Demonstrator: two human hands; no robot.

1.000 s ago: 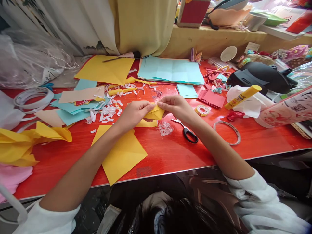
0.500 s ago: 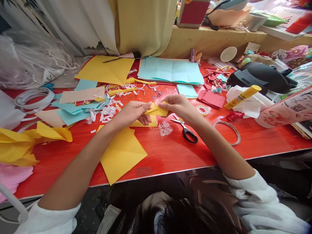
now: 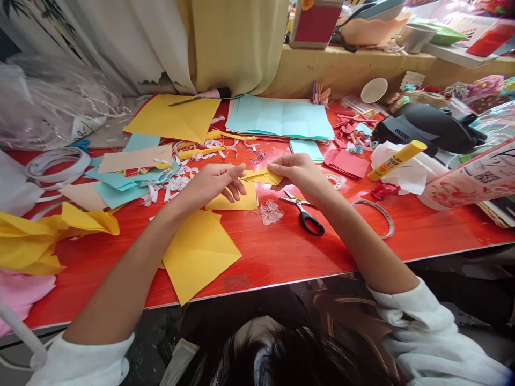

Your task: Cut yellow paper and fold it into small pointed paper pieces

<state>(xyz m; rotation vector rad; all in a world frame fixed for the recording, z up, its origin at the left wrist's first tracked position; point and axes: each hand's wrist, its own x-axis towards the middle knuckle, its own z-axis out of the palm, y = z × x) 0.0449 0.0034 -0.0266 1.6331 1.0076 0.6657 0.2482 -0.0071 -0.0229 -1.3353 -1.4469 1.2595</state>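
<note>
The right hand (image 3: 295,172) pinches folded yellow paper (image 3: 259,175), hiding its right end. The left hand (image 3: 222,183), gripping it earlier, now spreads its fingers.

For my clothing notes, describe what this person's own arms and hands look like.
The left sleeve and right sleeve are white, loose and wrinkled. The left forearm and right forearm are bare, as are the left hand and right hand; no gloves or watch show.

Home-like craft corner, as I see it remotely: red surface (image 3: 273,262) with paper scraps (image 3: 176,181), scissors (image 3: 302,209) at four o'clock, glue stick (image 3: 397,160) at three; curtain (image 3: 237,48) at twelve, cluttered ledge (image 3: 309,64) at two.
</note>
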